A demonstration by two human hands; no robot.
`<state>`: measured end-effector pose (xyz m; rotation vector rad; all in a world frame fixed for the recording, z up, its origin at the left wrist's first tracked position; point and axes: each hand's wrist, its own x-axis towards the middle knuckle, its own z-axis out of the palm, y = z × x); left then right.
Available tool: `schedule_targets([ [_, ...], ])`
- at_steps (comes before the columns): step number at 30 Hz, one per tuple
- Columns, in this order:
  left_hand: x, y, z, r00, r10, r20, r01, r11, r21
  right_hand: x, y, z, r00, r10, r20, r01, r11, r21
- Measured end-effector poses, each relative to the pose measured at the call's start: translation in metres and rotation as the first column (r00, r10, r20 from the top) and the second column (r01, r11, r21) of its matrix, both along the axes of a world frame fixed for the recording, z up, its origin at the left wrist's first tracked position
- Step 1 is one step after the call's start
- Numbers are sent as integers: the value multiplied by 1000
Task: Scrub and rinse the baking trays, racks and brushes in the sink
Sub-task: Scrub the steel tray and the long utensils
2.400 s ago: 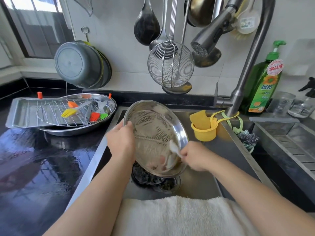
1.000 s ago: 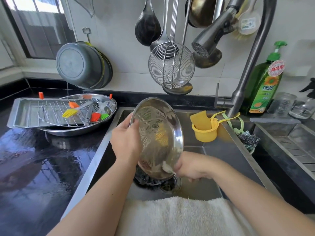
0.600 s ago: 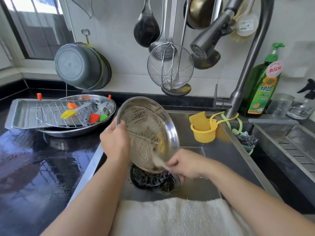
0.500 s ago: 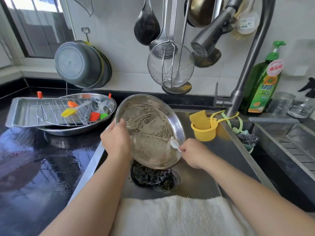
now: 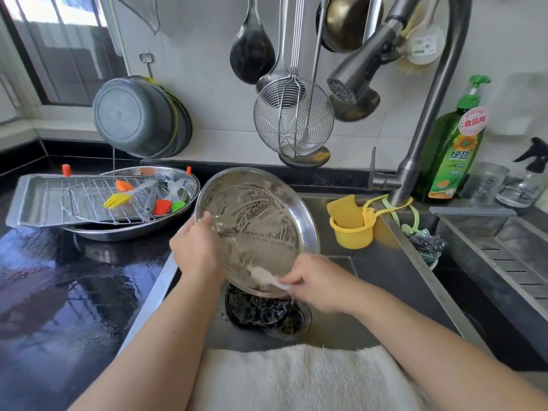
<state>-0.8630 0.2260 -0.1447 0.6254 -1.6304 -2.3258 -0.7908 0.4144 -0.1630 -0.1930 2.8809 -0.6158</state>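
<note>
— What's in the sink [image 5: 394, 280] from where I'm watching?
— A round steel tray [image 5: 255, 229], tilted on edge over the drain, its inside streaked with soapy smears. A small white scrubber [image 5: 267, 278] sits against its lower rim.
— And the rest?
— On the bench [image 5: 59, 292] to the left: a rectangular tray [image 5: 26, 200] under a wire rack [image 5: 89, 200], lying across an oval pan [image 5: 189, 185], with yellow, orange, red and green brushes [image 5: 118, 199] on top.
</note>
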Motion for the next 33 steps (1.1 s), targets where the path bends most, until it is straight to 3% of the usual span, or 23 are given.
schedule_targets([
  [3,0,2,1,999,-35,-37,36,999,15,-16,22,6,956,-218,-196,258,943,210],
  [5,4,6,2,995,-80,-64,78,997,-28,-15,22,3,971,-201,-130,229,936,267],
  [8,5,6,1,995,-90,-33,88,995,-51,1,7,-4,994,-16,112,5,995,103],
  [10,0,2,2,997,-67,22,68,998,-16,-5,13,-3,996,-79,35,77,995,61],
  [12,-3,0,1,996,-72,58,75,996,-45,-18,23,3,959,-230,-166,256,954,158],
  [14,-4,2,-2,990,-123,68,127,990,-63,-20,22,4,949,-242,-201,280,941,190],
  [18,0,9,-6,961,-260,91,266,962,-65,9,-14,4,989,129,-68,-131,991,-26],
  [20,5,13,-2,936,-343,83,346,938,-17,-2,-11,5,985,42,-168,-53,997,-63],
  [22,10,20,-1,895,-441,64,443,896,-18,-22,1,8,930,-203,-307,202,979,-37],
  [24,15,25,-3,843,-536,43,537,842,-50,-28,5,8,899,-303,-314,315,949,-15],
  [29,7,20,-13,816,-578,0,577,815,-63,-3,-15,7,991,64,-114,-67,998,-19],
  [31,4,16,-16,822,-570,-10,569,821,-56,-13,-6,7,990,11,-138,-11,1000,5],
  [33,5,16,-15,823,-568,-17,566,822,-55,-23,8,10,968,-140,-206,156,986,62],
])
